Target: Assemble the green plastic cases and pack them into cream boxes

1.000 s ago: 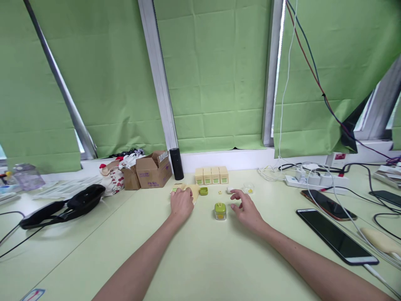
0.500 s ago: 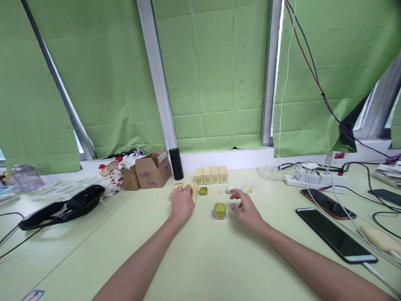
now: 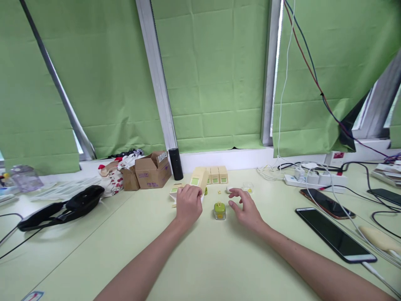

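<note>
My left hand (image 3: 189,205) is closed around the lower end of a cream flattened carton (image 3: 198,179) with a green label, tilted up off the table. Its fingertips are hidden behind the hand. Just left of that hand lies more cream carton card (image 3: 176,188). My right hand (image 3: 245,207) is open, thumb and fingers apart and curved, beside a small clear jar with a green lid (image 3: 219,211). Close to its fingertips is a small white piece (image 3: 230,190); contact cannot be made out. A tiny yellow part (image 3: 219,192) sits between the hands.
Behind stand several small cream boxes (image 3: 219,174) and a clear plastic container (image 3: 248,187). At left are a brown cardboard box (image 3: 153,170), a black cylinder (image 3: 176,164) and a black pouch (image 3: 84,198). Phones (image 3: 335,235), cables and a power strip (image 3: 316,180) occupy the right.
My left hand has moved slightly right and raised the flattened carton from the table to a tilted position. It now covers most of the small green tray. My right hand has barely moved.
</note>
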### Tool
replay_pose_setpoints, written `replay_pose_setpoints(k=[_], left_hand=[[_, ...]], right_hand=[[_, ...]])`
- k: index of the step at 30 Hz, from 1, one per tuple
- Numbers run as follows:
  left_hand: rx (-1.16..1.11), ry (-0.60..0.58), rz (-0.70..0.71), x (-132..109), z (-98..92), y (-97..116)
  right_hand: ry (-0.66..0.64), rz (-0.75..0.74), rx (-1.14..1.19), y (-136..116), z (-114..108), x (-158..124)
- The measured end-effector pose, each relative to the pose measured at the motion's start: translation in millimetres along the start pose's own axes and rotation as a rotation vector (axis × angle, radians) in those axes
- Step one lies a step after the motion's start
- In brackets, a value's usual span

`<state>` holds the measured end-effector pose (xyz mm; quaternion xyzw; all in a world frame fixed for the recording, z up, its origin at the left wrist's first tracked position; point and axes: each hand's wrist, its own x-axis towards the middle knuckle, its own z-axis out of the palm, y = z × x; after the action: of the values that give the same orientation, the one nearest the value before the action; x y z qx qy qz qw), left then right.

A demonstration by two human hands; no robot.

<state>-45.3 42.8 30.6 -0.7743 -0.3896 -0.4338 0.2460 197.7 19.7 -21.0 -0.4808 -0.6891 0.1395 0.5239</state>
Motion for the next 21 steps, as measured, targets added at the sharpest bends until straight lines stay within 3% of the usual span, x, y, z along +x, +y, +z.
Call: replay_pose_setpoints(k=[6, 13, 21], left_hand=[[-0.050, 0.082, 0.278, -2, -7.5, 27], [0.021, 0.145, 0.558, -8, -9.8, 44], [-0.031, 0.088, 0.524, -9, -10.8, 49]], right_hand=[[0.001, 0.041, 0.140, -18, 0, 0], [-0.009, 0.187, 0.497, -36, 6, -1], [0.070, 0.211, 0.649, -33, 7, -3]])
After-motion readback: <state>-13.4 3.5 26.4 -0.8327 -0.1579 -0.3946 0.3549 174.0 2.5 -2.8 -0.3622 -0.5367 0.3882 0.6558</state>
